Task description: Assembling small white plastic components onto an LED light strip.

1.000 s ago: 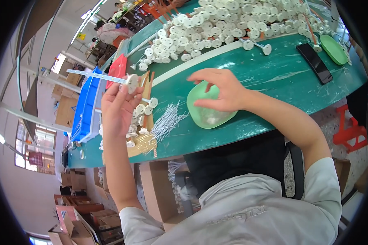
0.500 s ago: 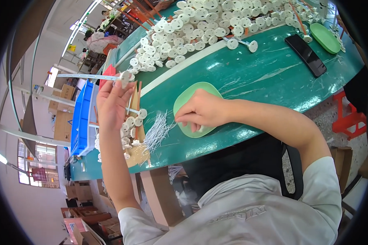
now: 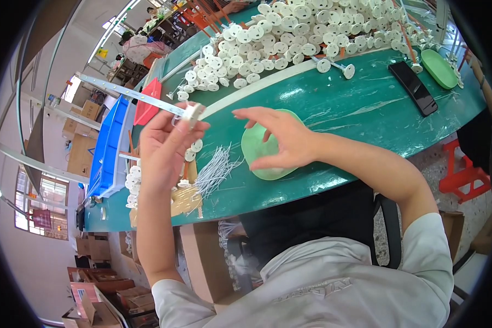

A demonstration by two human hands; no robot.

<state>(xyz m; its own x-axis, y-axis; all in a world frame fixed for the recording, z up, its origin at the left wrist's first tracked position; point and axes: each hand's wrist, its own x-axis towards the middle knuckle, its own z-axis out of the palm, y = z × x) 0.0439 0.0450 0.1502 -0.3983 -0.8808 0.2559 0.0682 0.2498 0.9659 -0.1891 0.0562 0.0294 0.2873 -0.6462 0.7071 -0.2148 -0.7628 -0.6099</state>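
Observation:
My left hand [image 3: 167,143] is closed around a pale strip with small dots along it. At the strip's end, by my fingertips, is a round white disc [image 3: 192,112]; the strip's long light-blue part [image 3: 128,93] reaches out to the upper left. My right hand [image 3: 287,136] hovers over a light-green dish [image 3: 272,174], its thumb and fingers spread apart. Nothing shows between those fingers. Between my two hands, a loose bundle of thin white wire-like pieces [image 3: 216,170] lies on the green table.
A large heap of white discs on strips [image 3: 290,41] covers the far side. More white discs [image 3: 132,186] lie at left, beside a blue bin [image 3: 110,147] and a red tray [image 3: 147,104]. A black phone [image 3: 413,88] and second green dish [image 3: 439,69] sit at right.
My right hand has lifted from the dish and spread its fingers, moving slightly up. My left hand has shifted right, the strip now slanting down toward the disc.

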